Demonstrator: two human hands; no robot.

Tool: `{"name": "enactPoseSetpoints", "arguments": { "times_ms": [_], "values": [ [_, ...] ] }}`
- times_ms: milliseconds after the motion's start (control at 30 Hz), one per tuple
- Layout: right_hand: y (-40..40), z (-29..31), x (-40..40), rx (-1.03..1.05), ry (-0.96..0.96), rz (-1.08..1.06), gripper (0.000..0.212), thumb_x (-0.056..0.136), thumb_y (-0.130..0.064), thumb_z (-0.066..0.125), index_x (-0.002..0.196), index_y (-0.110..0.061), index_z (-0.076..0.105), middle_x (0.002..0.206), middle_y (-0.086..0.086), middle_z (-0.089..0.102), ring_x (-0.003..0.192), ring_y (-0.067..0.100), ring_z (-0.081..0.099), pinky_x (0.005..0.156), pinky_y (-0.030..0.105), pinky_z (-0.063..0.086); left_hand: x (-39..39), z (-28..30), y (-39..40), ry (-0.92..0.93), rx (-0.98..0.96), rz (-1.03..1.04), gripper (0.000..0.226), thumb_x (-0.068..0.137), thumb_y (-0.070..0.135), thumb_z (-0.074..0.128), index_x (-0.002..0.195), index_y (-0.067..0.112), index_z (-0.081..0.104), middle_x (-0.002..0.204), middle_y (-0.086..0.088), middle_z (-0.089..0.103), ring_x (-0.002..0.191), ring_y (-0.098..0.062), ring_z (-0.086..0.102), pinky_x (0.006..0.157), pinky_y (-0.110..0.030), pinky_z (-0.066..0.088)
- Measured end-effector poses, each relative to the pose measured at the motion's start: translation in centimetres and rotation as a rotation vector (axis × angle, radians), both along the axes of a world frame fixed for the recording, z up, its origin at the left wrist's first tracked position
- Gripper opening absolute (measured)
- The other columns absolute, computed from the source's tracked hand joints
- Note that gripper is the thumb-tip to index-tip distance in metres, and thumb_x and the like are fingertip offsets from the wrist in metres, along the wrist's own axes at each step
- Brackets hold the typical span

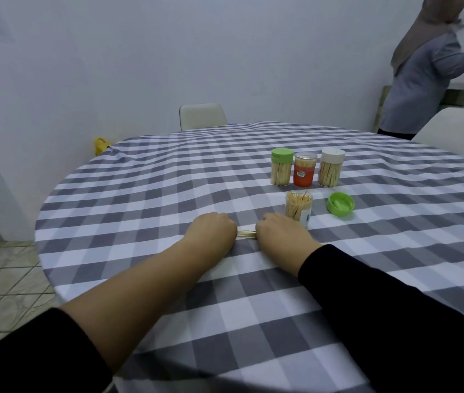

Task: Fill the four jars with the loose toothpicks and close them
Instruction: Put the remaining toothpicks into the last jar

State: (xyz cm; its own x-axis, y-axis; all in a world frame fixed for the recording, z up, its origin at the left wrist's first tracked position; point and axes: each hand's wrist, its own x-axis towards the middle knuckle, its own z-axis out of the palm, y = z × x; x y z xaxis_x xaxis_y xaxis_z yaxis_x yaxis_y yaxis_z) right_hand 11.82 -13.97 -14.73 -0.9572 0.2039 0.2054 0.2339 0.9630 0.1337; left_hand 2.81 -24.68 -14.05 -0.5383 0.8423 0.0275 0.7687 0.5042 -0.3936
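A small bundle of loose toothpicks (246, 234) lies on the checked tablecloth between my two fists. My left hand (211, 231) and my right hand (282, 233) each close on one end of it. Just behind my right hand stands an open jar (299, 206) full of toothpicks, with no lid. Its green lid (340, 206) lies upside down to the right. Further back stand three closed jars in a row: one with a green lid (282, 170), an orange one (305, 169) and one with a white lid (331, 170).
The round table (145, 194) has a grey and white checked cloth. White chairs stand at the far side (202, 116) and at the right (457, 129). A person (429, 78) stands at a counter at the back right. Tiled floor lies to the left.
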Motion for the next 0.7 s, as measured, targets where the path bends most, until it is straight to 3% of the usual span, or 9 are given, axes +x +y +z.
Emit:
{"name": "enactPoseSetpoints", "arguments": {
  "times_ms": [233,500,700],
  "values": [
    [0.1,-0.1,1.6,-0.018,0.002,0.038,0.03,0.1,-0.011,0.028,0.115,-0.003,0.054,0.117,0.016,0.053,0.106,0.028,0.05,0.088,0.033,0.042,0.9,0.4,0.3,-0.1,0.063,0.108,0.028,0.094,0.012,0.052,0.12,0.004,0.059,0.114,-0.012,0.057,0.1,-0.026,0.059,0.078,-0.028,0.046],
    [0.5,0.3,2.9,-0.013,0.001,0.052,0.03,0.099,-0.008,0.03,0.112,-0.002,0.056,0.115,0.014,0.05,0.106,0.026,0.048,0.074,0.027,0.032,0.8,-0.3,-0.3,-0.129,0.125,0.1,0.026,0.096,0.013,0.051,0.118,0.002,0.058,0.095,-0.006,0.038,0.077,-0.018,0.045,0.068,-0.025,0.04],
    [1.2,-0.2,4.0,-0.04,0.007,0.074,0.027,0.099,-0.007,0.03,0.112,-0.005,0.053,0.115,0.012,0.053,0.106,0.026,0.05,0.079,0.032,0.041,-0.4,-1.1,-1.1,-0.152,0.247,0.047,0.018,0.094,0.015,0.052,0.106,0.011,0.065,0.098,-0.004,0.051,0.079,-0.018,0.054,0.071,-0.024,0.045]
  ]
}}
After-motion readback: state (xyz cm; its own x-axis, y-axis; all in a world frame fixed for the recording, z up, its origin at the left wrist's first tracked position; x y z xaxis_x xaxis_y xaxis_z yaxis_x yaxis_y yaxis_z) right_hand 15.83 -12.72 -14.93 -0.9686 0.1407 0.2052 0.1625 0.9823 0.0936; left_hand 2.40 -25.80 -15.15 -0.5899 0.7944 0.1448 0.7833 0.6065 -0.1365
